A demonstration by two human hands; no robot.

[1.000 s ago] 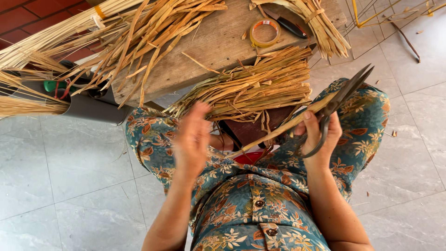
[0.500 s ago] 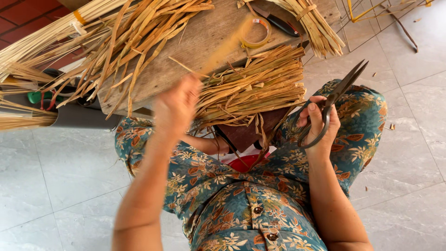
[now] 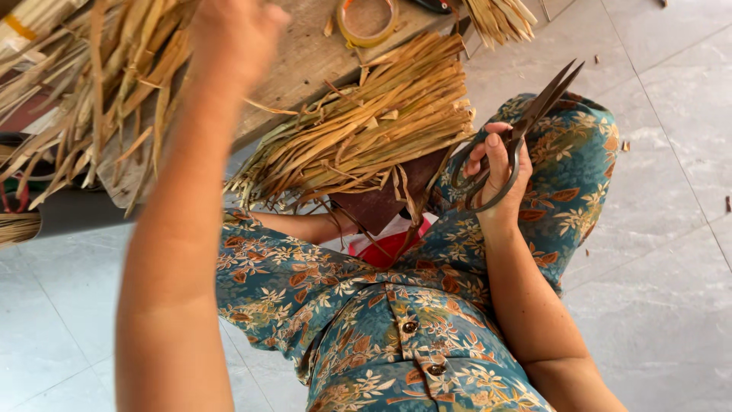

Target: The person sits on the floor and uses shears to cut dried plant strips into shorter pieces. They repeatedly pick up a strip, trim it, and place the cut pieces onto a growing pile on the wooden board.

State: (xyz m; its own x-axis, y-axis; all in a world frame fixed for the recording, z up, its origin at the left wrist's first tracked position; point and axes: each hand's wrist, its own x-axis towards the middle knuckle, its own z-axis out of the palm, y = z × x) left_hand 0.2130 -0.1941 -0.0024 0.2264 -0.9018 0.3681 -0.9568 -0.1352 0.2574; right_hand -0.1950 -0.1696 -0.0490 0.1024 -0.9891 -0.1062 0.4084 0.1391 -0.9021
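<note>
Since the earlier frame my left hand [image 3: 232,34] has risen further, now blurred above the wooden board [image 3: 305,57]; I cannot tell its grip. Nearer me than the board, my right hand [image 3: 496,172] is closed through the handles of the dark scissors [image 3: 534,114], beside the straw bundle [image 3: 366,133] at the board's near edge. Farther up the board lies a tape roll [image 3: 367,20].

The person wears a teal garment [image 3: 396,336] printed all over with orange-brown leaves and small cream flowers. It buttons down the front with small round brown buttons [image 3: 410,326], and the same cloth covers the raised knee just beyond the right hand [image 3: 496,172]. Both forearms are bare of sleeves, and the left hand [image 3: 232,34] is blurred. No rings or watch are visible.
</note>
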